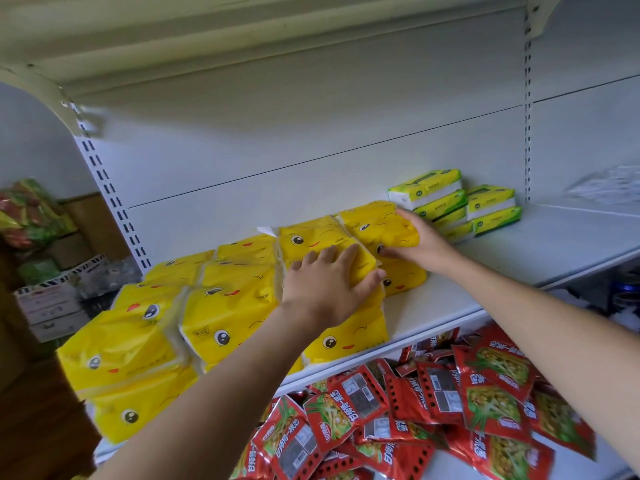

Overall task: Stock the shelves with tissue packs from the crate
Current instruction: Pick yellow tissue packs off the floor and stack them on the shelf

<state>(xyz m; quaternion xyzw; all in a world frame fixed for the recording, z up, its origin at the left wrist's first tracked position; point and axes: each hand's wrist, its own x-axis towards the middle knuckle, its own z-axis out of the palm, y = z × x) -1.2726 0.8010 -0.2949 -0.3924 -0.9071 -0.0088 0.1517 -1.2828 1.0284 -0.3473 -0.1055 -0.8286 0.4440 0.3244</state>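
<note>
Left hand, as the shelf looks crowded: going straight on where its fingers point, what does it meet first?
Probably the yellow pack that the right hand grips, though depth is unclear.

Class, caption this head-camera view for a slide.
Left hand presses and right hand grips yellow tissue packs on the white shelf beside green tissue packs.

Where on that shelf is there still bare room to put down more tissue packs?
Bare shelf lies right of the yellow packs, in front of the green packs and on past them to the right. The left half is crowded: yellow packs fill it to the front edge. Below, red packets are heaped.
</note>
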